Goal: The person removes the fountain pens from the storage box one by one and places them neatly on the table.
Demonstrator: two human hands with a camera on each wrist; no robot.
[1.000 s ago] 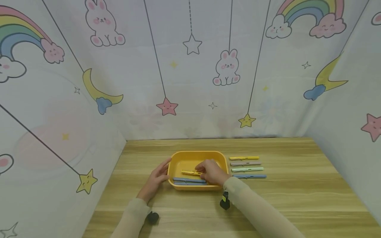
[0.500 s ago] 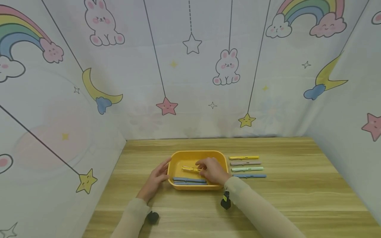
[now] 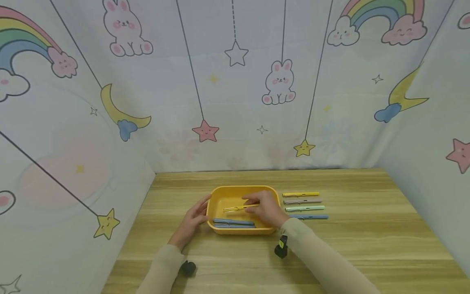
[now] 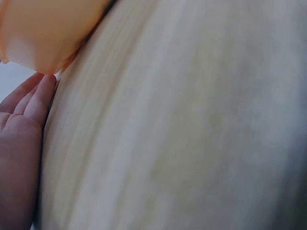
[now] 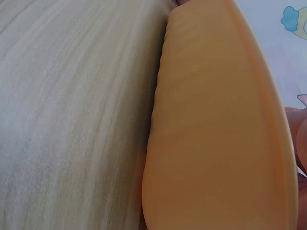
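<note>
In the head view an orange-yellow plastic tray stands on the table. My right hand reaches over it and pinches a yellow pen with a clip, held slightly tilted inside the tray. Two blue pens lie together along the tray's front side. Against the tray's left end rest the fingers of my left hand, which are straight; the left wrist view shows those fingertips at the tray's outer wall. From the right wrist, the tray wall hides most of the right hand.
Right of the tray, a yellow pen, a pinkish-grey pen, a pale green pen and a blue pen lie in parallel on the wooden table. A patterned white curtain borders the table's back.
The right hand has lifted the yellow pen a little from the tray floor and shifted slightly right. The left hand stays at the tray's left end.
</note>
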